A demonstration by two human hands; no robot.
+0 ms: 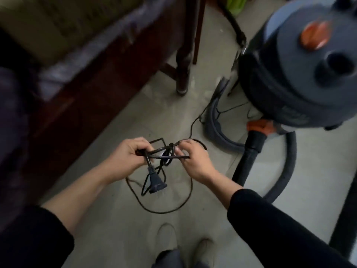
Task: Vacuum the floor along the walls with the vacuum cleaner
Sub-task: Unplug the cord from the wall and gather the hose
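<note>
1. Head view, looking down: a person is standing on a pale floor (108, 219), working at a bundled black power cord (164, 154) stretched between both hands, above their own shoes (168, 236).
2. Their left hand (131, 154) is gripping one end of the bundle, fingers curled tight round several strands, while the plug (156, 183) is dangling just below it, connected to nothing.
3. Their right hand (195, 163) is pinching the strands at the other end, fingers curled round the cord, apparently teasing a loop free.
4. More cord is lying in a loose loop on the floor beneath the hands and trailing toward the vacuum cleaner (301, 70), a grey drum machine standing at right near a dark wooden seat (87, 78), with its black hose (251, 151) curling round the base.
5. Preparation appears to be the step in hand: the cord is being untangled, and no cleaning looks to be under way. The next move is calling for the coils to be shaken loose and the plug carried to a wall socket, none of which is in view.
6. No brand, label or writing is showing clearly enough to read; blur is leaving only an orange knob (314, 35) on the lid.
</note>
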